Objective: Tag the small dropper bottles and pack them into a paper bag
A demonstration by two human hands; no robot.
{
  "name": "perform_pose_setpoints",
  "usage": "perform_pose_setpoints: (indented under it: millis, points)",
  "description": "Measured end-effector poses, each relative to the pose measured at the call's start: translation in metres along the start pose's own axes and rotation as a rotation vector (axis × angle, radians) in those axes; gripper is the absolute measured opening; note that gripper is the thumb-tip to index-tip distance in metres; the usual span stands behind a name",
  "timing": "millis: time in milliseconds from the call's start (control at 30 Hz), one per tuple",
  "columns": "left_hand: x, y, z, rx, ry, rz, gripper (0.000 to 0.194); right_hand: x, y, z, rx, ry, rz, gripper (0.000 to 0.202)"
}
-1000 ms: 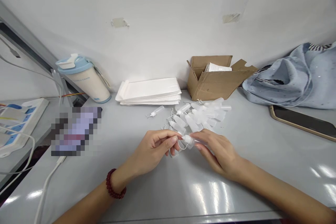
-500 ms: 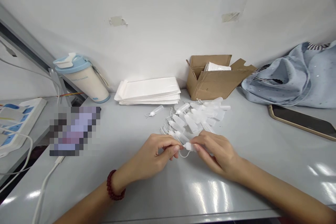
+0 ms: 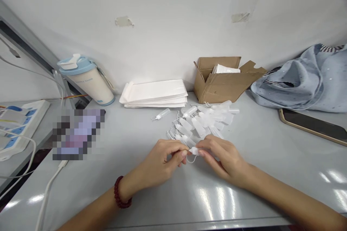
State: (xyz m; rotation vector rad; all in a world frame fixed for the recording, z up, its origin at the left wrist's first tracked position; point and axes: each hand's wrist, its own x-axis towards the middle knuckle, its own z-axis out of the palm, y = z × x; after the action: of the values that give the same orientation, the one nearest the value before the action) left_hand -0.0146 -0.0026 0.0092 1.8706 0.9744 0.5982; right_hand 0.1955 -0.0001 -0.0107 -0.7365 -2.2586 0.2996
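Between my fingertips is a small white plastic bottle point(image 3: 193, 150) with a pointed tip and a thin looped strap hanging below it. My right hand point(image 3: 223, 157) pinches its body, which the fingers mostly cover. At the pointed end, my left hand point(image 3: 168, 158) has thumb and forefinger pressed together, touching the tip or its cap; which one is too small to tell. Just behind both hands lies a pile of similar translucent bottles point(image 3: 199, 125). A single bottle point(image 3: 163, 113) rests apart, left of the pile.
White envelopes point(image 3: 154, 93) are stacked against the wall beside an open cardboard box point(image 3: 221, 88). A cup point(image 3: 90, 83) and a charging phone point(image 3: 81, 133) stand left, near a power strip point(image 3: 23, 130). On the right are blue cloth point(image 3: 306, 79) and another phone point(image 3: 314, 124).
The view has shifted slightly, so everything appears a little further right. Both hands keep nearly the same pose around the small bottle.
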Motion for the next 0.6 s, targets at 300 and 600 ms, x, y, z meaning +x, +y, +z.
perform_pose_setpoints:
  millis: [300,600]
  points:
    - [-0.0004,0.0011,0.0025,-0.075,0.184,-0.075,0.022,0.0028,0.0056,-0.0092,-0.088,0.104,0.000,0.013]
    - [-0.0001,0.0022,0.0025,-0.129,0.172,-0.093,0.017,0.0000,0.0029,-0.0049,-0.082,0.080,-0.013,0.013]
